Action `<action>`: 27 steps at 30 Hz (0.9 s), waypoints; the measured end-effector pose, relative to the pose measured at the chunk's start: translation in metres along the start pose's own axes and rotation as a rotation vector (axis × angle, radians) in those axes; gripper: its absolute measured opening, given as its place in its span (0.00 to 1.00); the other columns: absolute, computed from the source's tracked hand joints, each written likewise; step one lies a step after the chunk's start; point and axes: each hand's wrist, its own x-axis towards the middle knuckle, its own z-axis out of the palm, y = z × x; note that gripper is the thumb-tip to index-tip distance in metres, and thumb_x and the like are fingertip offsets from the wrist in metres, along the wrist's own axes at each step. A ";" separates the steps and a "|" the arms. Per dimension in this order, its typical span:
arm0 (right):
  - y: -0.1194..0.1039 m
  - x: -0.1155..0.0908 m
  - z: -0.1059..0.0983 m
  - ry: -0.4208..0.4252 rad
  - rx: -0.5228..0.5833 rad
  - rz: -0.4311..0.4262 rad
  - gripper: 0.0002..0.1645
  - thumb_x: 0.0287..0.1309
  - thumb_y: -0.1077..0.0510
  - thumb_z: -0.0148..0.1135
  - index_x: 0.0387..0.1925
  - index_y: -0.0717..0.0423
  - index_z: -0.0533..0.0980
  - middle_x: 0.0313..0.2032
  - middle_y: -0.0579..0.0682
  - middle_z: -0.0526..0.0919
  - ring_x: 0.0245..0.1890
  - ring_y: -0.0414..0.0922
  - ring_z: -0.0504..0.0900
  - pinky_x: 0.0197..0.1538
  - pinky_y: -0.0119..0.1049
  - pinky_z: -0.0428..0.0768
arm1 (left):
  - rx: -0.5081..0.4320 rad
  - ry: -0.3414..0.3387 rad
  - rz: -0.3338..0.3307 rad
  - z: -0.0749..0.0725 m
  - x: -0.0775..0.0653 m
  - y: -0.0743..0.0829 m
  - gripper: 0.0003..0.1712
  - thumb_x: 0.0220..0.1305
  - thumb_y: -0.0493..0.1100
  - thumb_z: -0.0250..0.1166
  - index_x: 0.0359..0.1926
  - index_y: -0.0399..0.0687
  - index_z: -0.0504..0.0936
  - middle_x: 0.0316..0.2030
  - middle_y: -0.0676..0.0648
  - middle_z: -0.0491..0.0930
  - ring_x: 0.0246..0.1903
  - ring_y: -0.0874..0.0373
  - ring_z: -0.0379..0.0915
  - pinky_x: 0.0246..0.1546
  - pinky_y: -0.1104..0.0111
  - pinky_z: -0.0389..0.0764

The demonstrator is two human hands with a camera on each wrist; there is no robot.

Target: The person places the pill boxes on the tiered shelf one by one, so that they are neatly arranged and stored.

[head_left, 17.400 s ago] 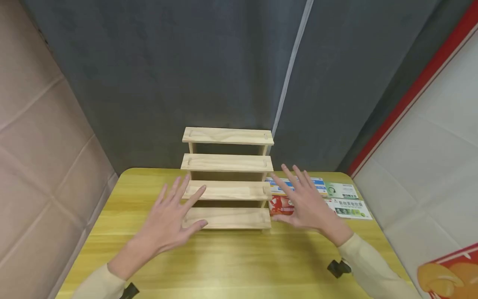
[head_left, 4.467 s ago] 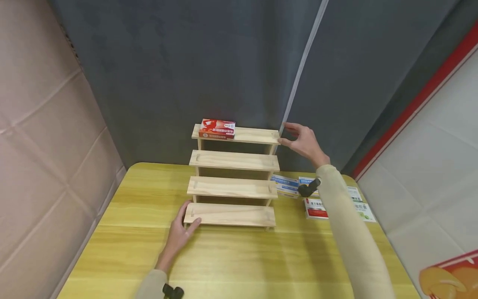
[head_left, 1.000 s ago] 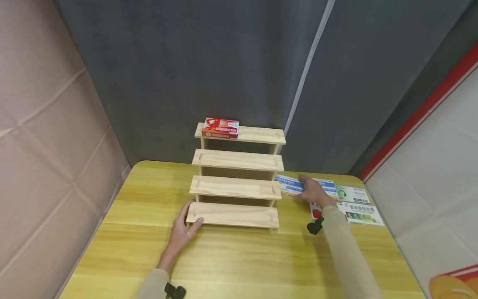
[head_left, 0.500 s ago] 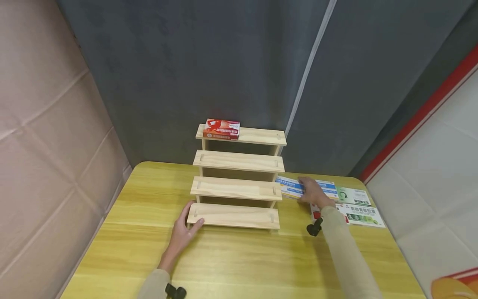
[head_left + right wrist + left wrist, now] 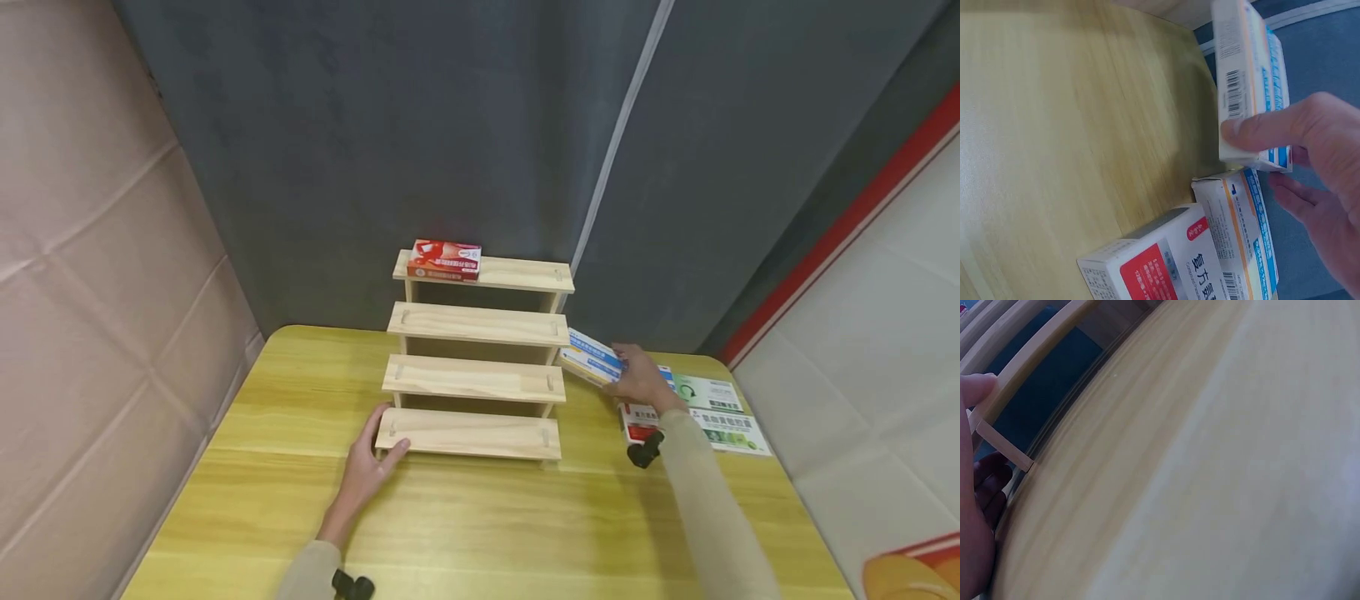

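My right hand (image 5: 641, 379) pinches a blue-and-white medicine box (image 5: 590, 358) by its right end, with the thumb on the barcode side in the right wrist view. The box is tilted, its far end lifted close beside the stepped wooden shelf (image 5: 480, 323). My left hand (image 5: 363, 462) grips the left end of the shelf's lowest step, thumb on top and fingers round the side. On the top step, at the left, lies a red medicine box (image 5: 444, 260). A second blue-and-white box (image 5: 1238, 234) lies under the right hand, next to a red-and-white box (image 5: 1160, 259).
A green-and-white box (image 5: 708, 392) and a white box with green print (image 5: 731, 431) lie at the right of the wooden table (image 5: 465, 533). Behind the table hangs a dark grey curtain (image 5: 375, 150). A quilted wall panel (image 5: 105, 333) stands on the left.
The right hand has raised and turned the blue-and-white box off the table, with its left end swung up toward the shelf. The left hand stays on the lowest step.
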 end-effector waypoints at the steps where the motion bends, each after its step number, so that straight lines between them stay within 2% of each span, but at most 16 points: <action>1: 0.001 -0.001 -0.001 0.004 0.006 0.008 0.58 0.44 0.55 0.79 0.71 0.74 0.60 0.65 0.74 0.67 0.60 0.68 0.73 0.65 0.64 0.74 | 0.003 0.000 0.002 0.000 0.000 0.000 0.45 0.65 0.44 0.69 0.77 0.41 0.58 0.74 0.35 0.62 0.73 0.37 0.60 0.75 0.46 0.59; 4: 0.002 -0.003 -0.005 0.023 0.018 0.017 0.56 0.44 0.54 0.79 0.70 0.73 0.62 0.62 0.73 0.70 0.57 0.66 0.76 0.62 0.63 0.77 | 0.006 0.000 -0.007 0.000 0.000 -0.002 0.45 0.66 0.44 0.69 0.77 0.41 0.58 0.74 0.36 0.63 0.73 0.39 0.61 0.75 0.52 0.60; 7: 0.003 -0.005 -0.011 0.053 0.042 -0.012 0.52 0.44 0.55 0.79 0.67 0.74 0.67 0.58 0.72 0.75 0.55 0.65 0.78 0.60 0.62 0.78 | -0.007 0.000 -0.012 0.000 0.000 -0.003 0.45 0.66 0.44 0.69 0.77 0.43 0.58 0.74 0.37 0.64 0.73 0.40 0.62 0.75 0.55 0.60; 9: 0.003 -0.006 -0.014 0.077 0.064 -0.035 0.49 0.44 0.56 0.78 0.65 0.75 0.68 0.56 0.72 0.77 0.54 0.66 0.78 0.59 0.62 0.79 | -0.024 0.002 -0.010 0.000 -0.001 -0.003 0.44 0.66 0.43 0.70 0.77 0.44 0.58 0.74 0.37 0.64 0.72 0.40 0.62 0.75 0.52 0.61; 12: 0.000 -0.008 -0.020 0.110 0.067 -0.047 0.48 0.44 0.56 0.77 0.65 0.75 0.69 0.57 0.73 0.76 0.54 0.66 0.77 0.59 0.62 0.78 | -0.037 0.006 0.002 0.000 0.000 -0.005 0.44 0.66 0.43 0.69 0.77 0.46 0.59 0.74 0.36 0.63 0.73 0.37 0.59 0.75 0.42 0.59; 15: -0.001 -0.010 -0.024 0.134 0.061 -0.034 0.48 0.46 0.54 0.77 0.65 0.74 0.68 0.57 0.71 0.74 0.55 0.65 0.74 0.59 0.62 0.76 | -0.037 0.008 0.001 0.000 0.000 -0.004 0.43 0.66 0.44 0.69 0.77 0.47 0.59 0.75 0.36 0.62 0.74 0.35 0.58 0.74 0.37 0.57; 22: -0.002 -0.014 -0.030 0.162 0.079 -0.018 0.50 0.48 0.50 0.77 0.67 0.71 0.67 0.56 0.71 0.73 0.54 0.65 0.72 0.58 0.63 0.75 | -0.019 -0.001 -0.004 0.001 0.000 -0.004 0.44 0.67 0.45 0.68 0.78 0.45 0.57 0.76 0.36 0.60 0.74 0.35 0.56 0.75 0.38 0.56; 27: -0.004 -0.017 -0.035 0.157 0.137 0.019 0.52 0.51 0.49 0.76 0.69 0.69 0.63 0.60 0.71 0.70 0.60 0.68 0.73 0.64 0.65 0.74 | -0.018 -0.008 -0.001 0.000 0.000 -0.004 0.44 0.67 0.44 0.68 0.78 0.44 0.57 0.75 0.35 0.61 0.74 0.35 0.58 0.74 0.40 0.58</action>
